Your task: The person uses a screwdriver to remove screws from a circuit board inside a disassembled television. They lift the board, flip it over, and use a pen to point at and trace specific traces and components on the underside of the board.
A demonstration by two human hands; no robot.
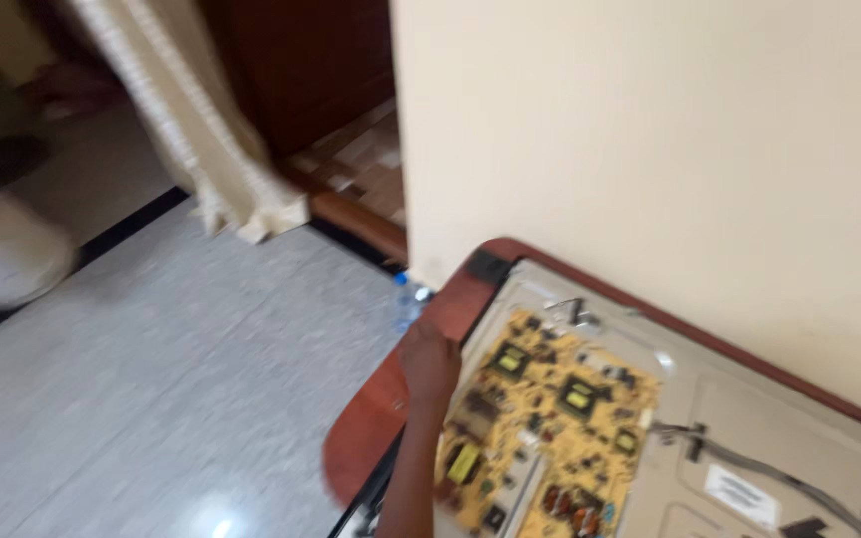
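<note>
While the camera tilts and blurs the room, one hand [429,361] reaches up from the lower edge of the picture and rests at the left rim of an opened flat television [749,418], which leans with its back panel removed against a cream wall [650,130]. It looks like the left hand; motion blur hides its fingers, so whether they are spread, closed or pinching cannot be told. The other hand is out of sight. Just right of the hand sits a yellow circuit board [550,418] studded with dark parts, fixed to the grey metal back; a flat ribbon cable [769,468] trails across the panel further right. The set's reddish-brown frame [371,418] curves round the corner beneath the wrist. A plastic bottle [409,299] stands on the grey tiled floor [151,399] beside the corner, and a cream curtain [191,139] hangs in the doorway behind. Working well here probably means steadying the frame at its edge and keeping the fingers off the board's parts.
</note>
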